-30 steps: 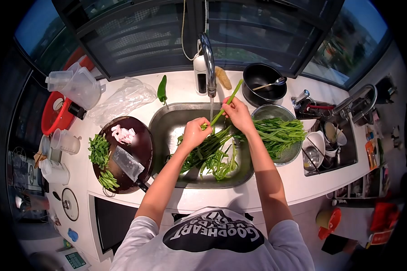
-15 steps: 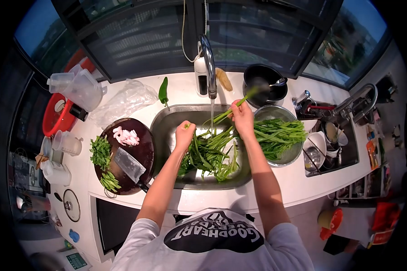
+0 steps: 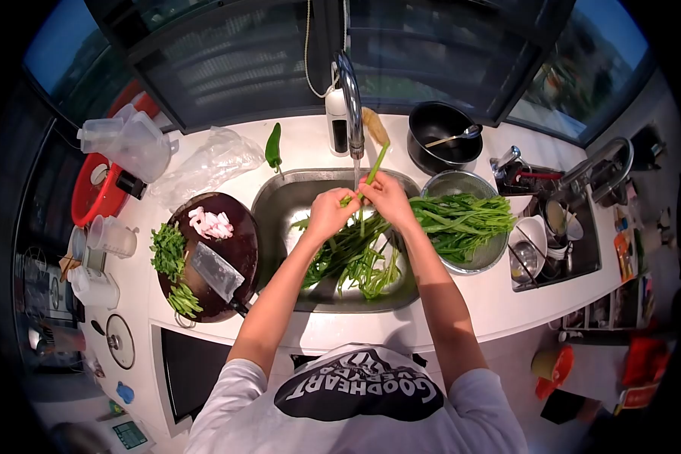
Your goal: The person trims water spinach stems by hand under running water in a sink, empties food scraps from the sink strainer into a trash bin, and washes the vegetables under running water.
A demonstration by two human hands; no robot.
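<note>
Under the curved steel tap [image 3: 349, 98], over the stainless steel sink basin [image 3: 280, 212], both hands meet around one long green vegetable stalk [image 3: 374, 168]. The right hand [image 3: 386, 198] is closed on the stalk's lower part, so that its pale upper end points up and away toward the tap; the left hand [image 3: 330, 212] is clenched just beside it, gripping the same stalk's leafy end — the two hands nearly touch. A thin stream of water falls from the tap just by the stalk.

Below the hands, a loose heap of leafy green stems [image 3: 356, 261] lies in the sink. To the right, touching the sink's edge, a round metal bowl [image 3: 461, 183] holds more of the same greens, their leaves spilling over its rim. Behind it stands a black pot with a spoon [image 3: 440, 136] in it.

Left of the sink, a dark round wooden chopping board [image 3: 238, 242] carries a broad cleaver [image 3: 213, 272], pale pink cut pieces [image 3: 209, 223] and chopped green herbs [image 3: 166, 253]. A single green pepper [image 3: 272, 147] lies on the white counter — near a crumpled clear plastic bag [image 3: 212, 163].
</note>
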